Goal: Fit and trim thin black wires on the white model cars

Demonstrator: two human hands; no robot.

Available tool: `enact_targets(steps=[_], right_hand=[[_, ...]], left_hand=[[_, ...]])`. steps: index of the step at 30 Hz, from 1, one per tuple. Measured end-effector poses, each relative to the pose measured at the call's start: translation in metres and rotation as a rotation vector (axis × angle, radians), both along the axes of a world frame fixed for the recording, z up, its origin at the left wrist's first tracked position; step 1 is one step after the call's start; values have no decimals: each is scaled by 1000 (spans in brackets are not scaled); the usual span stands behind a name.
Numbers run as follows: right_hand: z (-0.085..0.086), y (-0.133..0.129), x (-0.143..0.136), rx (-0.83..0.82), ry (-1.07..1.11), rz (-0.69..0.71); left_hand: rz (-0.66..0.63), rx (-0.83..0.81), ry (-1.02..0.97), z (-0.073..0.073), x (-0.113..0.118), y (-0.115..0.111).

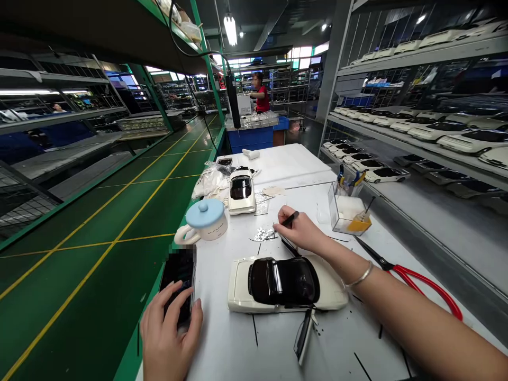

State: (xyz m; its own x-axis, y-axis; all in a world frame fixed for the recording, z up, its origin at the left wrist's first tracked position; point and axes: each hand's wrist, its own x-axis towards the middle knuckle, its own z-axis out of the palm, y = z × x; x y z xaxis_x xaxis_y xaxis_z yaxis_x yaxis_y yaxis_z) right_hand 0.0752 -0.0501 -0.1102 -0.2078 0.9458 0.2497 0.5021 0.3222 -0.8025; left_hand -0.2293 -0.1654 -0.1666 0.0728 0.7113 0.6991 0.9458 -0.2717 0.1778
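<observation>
My left hand [169, 328] rests at the phone [180, 267], its fingers apart over the dark screen. My right hand [304, 231] is closed around a slim black pen-like tool [291, 218]; its lower end is by small shiny silver pieces [265, 234] on the white table. Between my hands stands a cream model car [242, 286] with a dark roof and windows. Its near door [305, 336] swings outward, and the far door [289, 246] is open too, below my right wrist. Thin black strips [255, 330] lie around the car.
A lidded mug [212, 227] stands behind the phone, with a second model car [241, 193] and plastic bags [210, 180] beyond. Red-handled scissors [405, 272] lie by my right forearm, near a clear tool box [347, 211]. Shelves of model cars line the right; a person [262, 98] works ahead.
</observation>
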Motion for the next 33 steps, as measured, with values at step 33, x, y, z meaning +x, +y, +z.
enact_targets(steps=[33], right_hand=[[-7, 49, -42, -114, -271, -67]], left_hand=[[-46, -2, -158, 1, 3, -2]])
